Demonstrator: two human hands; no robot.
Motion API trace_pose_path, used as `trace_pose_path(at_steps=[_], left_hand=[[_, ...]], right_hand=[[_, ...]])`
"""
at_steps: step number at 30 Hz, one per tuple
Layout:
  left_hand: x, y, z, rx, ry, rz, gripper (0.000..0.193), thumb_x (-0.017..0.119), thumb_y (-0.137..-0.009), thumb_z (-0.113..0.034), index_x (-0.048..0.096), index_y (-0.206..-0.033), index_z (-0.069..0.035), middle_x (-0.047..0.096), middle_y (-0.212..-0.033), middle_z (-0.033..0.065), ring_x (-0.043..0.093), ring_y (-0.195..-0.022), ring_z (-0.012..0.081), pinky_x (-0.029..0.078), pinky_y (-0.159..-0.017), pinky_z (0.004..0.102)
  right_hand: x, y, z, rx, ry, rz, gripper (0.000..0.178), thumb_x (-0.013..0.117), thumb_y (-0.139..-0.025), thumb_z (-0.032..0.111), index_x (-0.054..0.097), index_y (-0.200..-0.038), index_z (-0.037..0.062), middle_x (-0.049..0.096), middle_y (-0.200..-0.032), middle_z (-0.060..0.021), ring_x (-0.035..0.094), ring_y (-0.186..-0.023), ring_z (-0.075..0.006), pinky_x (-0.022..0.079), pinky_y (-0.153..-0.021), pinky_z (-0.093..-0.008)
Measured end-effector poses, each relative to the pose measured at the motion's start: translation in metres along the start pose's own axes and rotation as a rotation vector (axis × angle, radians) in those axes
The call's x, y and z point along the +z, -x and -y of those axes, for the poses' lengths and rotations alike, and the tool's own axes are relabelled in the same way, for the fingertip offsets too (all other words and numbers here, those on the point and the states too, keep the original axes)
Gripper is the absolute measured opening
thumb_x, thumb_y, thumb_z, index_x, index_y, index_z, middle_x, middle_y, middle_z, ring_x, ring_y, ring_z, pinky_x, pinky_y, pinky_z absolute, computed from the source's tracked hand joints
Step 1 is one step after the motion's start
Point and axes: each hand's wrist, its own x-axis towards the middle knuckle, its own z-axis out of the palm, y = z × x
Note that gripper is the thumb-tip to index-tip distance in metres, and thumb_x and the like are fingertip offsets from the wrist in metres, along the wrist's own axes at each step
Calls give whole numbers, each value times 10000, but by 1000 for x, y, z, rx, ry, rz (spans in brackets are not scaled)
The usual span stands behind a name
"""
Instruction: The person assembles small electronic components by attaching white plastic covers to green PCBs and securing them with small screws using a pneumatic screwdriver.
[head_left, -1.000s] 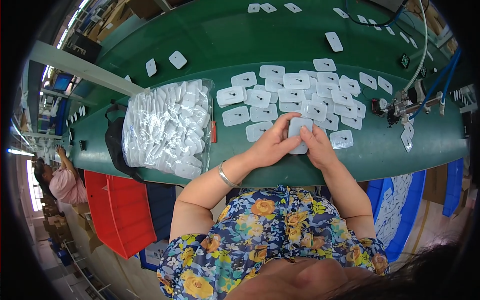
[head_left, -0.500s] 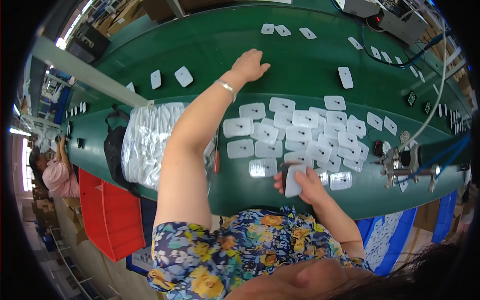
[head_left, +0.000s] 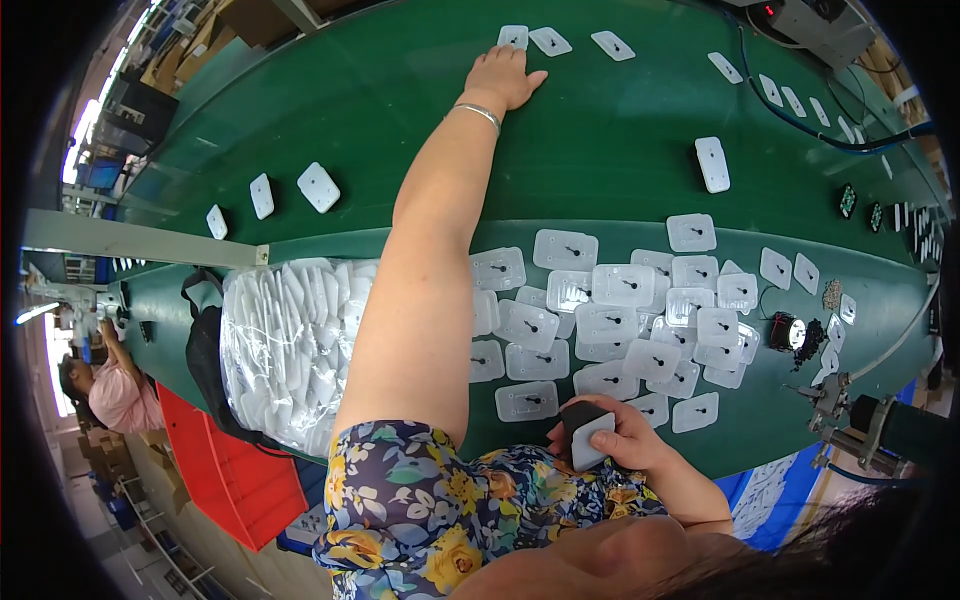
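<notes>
My left arm stretches across the green table, and my left hand (head_left: 503, 80) has its thumb spread and fingers extended. Its fingertips overlap the near edge of a white rounded plastic cover (head_left: 513, 36) at the far side. Near my body, my right hand (head_left: 627, 440) is closed around a white plastic cover (head_left: 590, 446) with a dark flat piece (head_left: 582, 414) against it. Right by it spreads a loose group of similar white covers (head_left: 655, 360), several overlapping, many with a small black mark in the middle.
A clear plastic bag (head_left: 290, 350) packed with white covers stands to the left, beside a black bag (head_left: 205, 365). A metal fixture (head_left: 830, 405) stands at right. A red bin (head_left: 225, 470) sits below the left edge. A co-worker (head_left: 115, 395) is at far left.
My left hand has moved farther out, up to the far white cover. My right hand has come closer to my body with its pieces. The whole view has shifted.
</notes>
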Motion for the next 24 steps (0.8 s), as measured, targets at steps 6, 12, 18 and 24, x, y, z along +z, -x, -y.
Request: trace_pose_path(at_steps=[6,12,18,24], left_hand=[[-18,17,-20,-1,-32,92,612,392,-879,-503,448,-1203,13,438,-1260,184,389,-1189,322,316,-1001,388],[-64,80,-69,8,-34,348,614,448,-859,-497,520,-1106,60,469,-1200,239,444,-1122,366,406,-915,398],[-55,69,-18,386,-170,18,433,459,-829,-111,402,-1255,-57,437,-1291,125,423,-1182,293,354,-979,385],[-27,33,2,712,-346,-22,317,465,-824,-93,473,-1138,-132,530,-1176,44,480,-1122,222,391,-912,356]], right_hand=[[-1,4,3,-29,-32,18,566,619,-817,302,384,-1223,-15,568,-1069,-209,600,-952,-284,504,-800,-386],[-3,10,1,-54,-52,114,482,558,-865,216,361,-1256,14,558,-1101,-190,581,-998,-275,480,-847,-378],[-1,13,-2,-62,-57,153,484,559,-865,215,361,-1253,6,560,-1096,-192,581,-996,-279,487,-836,-380],[-3,15,4,-35,-115,125,482,576,-853,194,367,-1243,3,565,-1092,-180,588,-980,-253,484,-845,-371]])
